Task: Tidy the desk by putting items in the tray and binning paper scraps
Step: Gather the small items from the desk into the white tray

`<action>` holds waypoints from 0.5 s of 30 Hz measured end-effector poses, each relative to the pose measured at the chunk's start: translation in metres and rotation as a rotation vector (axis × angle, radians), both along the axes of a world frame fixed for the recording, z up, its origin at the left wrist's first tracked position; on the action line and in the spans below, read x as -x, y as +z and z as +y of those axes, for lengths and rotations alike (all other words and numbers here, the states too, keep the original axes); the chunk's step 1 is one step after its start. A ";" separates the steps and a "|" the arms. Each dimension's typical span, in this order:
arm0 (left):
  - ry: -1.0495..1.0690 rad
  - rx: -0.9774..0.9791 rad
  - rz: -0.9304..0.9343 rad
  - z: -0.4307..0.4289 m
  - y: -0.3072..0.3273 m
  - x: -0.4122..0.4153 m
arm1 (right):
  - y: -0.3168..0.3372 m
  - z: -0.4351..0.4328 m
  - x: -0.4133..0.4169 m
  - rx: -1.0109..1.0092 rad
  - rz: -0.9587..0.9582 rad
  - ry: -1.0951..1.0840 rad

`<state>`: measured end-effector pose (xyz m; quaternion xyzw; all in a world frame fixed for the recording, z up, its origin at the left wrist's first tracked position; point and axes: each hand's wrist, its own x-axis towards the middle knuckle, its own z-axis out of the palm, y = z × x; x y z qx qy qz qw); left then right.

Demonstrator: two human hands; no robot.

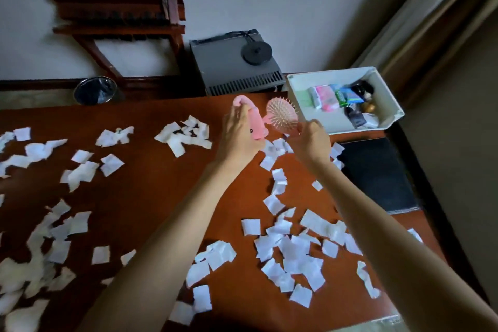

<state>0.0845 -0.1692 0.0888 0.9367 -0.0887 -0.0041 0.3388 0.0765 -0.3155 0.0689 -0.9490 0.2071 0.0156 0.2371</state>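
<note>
Right grip [310,140] lifts hairbrush [283,113] beside tray [388,94] edge

Reddish-brown glossy wooden desk [151,178]. White torn paper scraps [291,248] scattered plain, unpatterned. Pale pink plastic toy [257,122]. Round hairbrush [282,116], pink pad, pale bristles. White rectangular plastic tray [388,100]; contents pink, green, blue, black, gold. Flat black mat [377,172]. Grey metal box [229,67], black disc [256,52] on top. Dark round bin [95,90], shiny liner.
</note>
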 end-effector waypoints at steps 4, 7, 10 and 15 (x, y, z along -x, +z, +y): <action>-0.017 0.020 0.045 -0.077 0.001 -0.011 | -0.001 -0.078 -0.014 0.020 0.000 0.016; 0.007 0.021 0.085 -0.130 0.000 -0.024 | -0.008 -0.133 -0.035 0.049 0.032 0.044; 0.026 0.008 0.109 -0.165 -0.005 -0.042 | -0.022 -0.176 -0.061 0.100 0.064 0.112; 0.089 -0.049 0.143 -0.192 -0.017 -0.078 | -0.047 -0.208 -0.092 0.187 0.174 0.333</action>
